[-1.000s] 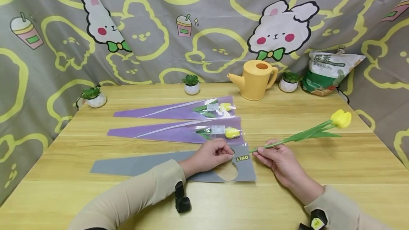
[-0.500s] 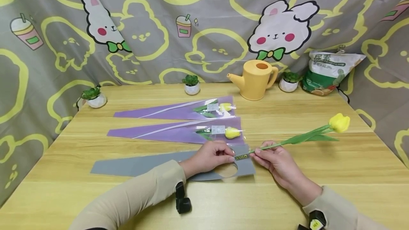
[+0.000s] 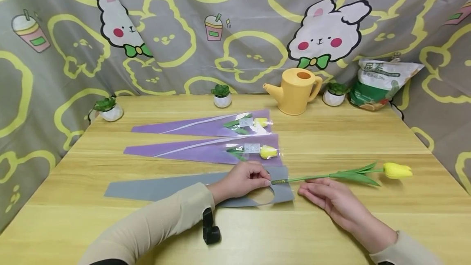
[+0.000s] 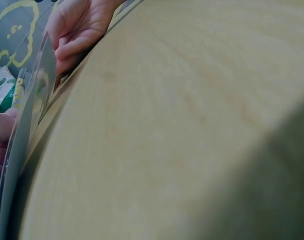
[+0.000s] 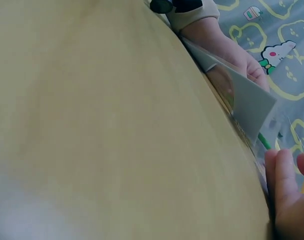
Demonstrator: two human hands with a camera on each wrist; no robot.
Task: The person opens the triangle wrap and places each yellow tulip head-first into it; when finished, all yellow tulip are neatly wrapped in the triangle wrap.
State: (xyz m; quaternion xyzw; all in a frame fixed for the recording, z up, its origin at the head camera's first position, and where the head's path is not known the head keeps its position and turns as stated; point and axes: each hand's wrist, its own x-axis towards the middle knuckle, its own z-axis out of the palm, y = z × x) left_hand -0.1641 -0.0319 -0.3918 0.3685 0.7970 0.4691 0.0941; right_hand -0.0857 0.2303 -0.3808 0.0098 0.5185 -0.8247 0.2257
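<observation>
In the head view, my left hand (image 3: 247,180) pinches the upper layer of a grey flower sleeve (image 3: 158,186) beside its round cutout. A raised fold there carries the "ONLY" label (image 3: 278,182). A yellow tulip (image 3: 397,170) with green leaves lies to the right, its stem (image 3: 294,178) reaching the sleeve's mouth; the stem's end is hidden. My right hand (image 3: 336,203) is just below the stem, fingers extended beside it. In the right wrist view, the thumb stands apart from the fingers (image 5: 286,180). The left wrist view shows the sleeve (image 4: 22,130) edge-on and lifted.
Two purple sleeves (image 3: 191,148), each with a yellow tulip, lie behind the grey one. A yellow watering can (image 3: 292,93), small potted succulents (image 3: 222,96) and a green-white bag (image 3: 379,85) line the back edge before a patterned curtain (image 3: 250,15).
The tulip's head has swung down towards me, and the flower now lies lower. My right hand has loosened from the stem and moved slightly right and nearer. The left hand stays put.
</observation>
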